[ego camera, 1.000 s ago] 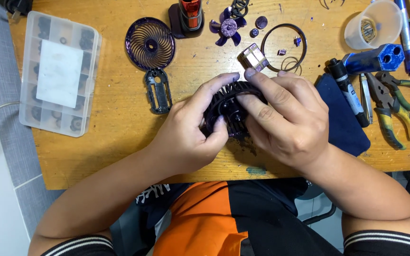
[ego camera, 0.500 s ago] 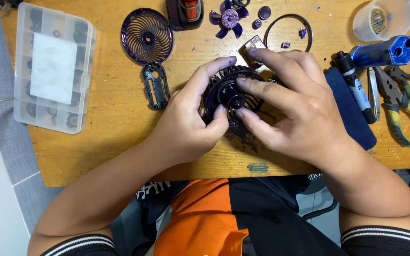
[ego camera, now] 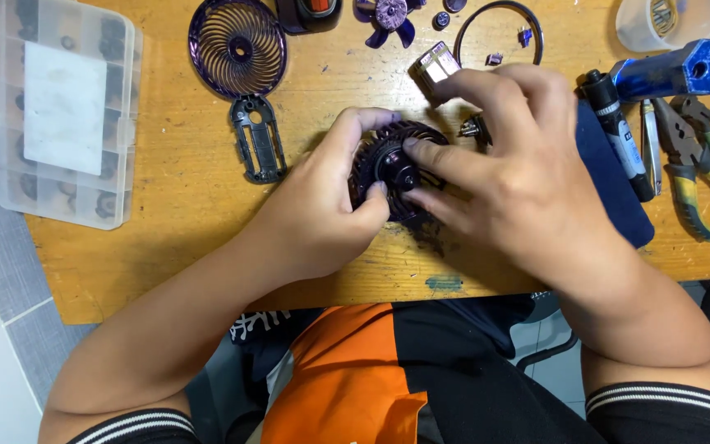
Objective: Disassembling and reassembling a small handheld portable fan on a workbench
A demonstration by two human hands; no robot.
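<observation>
Both hands held one part between them: a dark round fan housing (ego camera: 396, 168) with ribbed grille slats, kept just above the middle of the wooden table (ego camera: 182, 205). The left hand (ego camera: 330, 214) had its grip pinched on the housing's left rim, thumb on the near edge and forefinger curled over the top. The right hand (ego camera: 519, 185) was pressed onto the housing from the right, its fingertips (ego camera: 412, 148) resting on the central hub.

Just behind the right hand lay a small silver block (ego camera: 435, 66) and a thin black ring (ego camera: 499, 29). Left of the housing lay a flat black bracket (ego camera: 258, 140), and beyond it a purple round grille (ego camera: 237, 48). A purple fan blade (ego camera: 388, 18) lay at the far edge. A clear plastic parts box (ego camera: 63, 111) sat at the table's left end. To the right were a dark blue cloth (ego camera: 610, 185), a black marker (ego camera: 618, 131), pliers (ego camera: 696, 164) and a blue tool (ego camera: 671, 70).
</observation>
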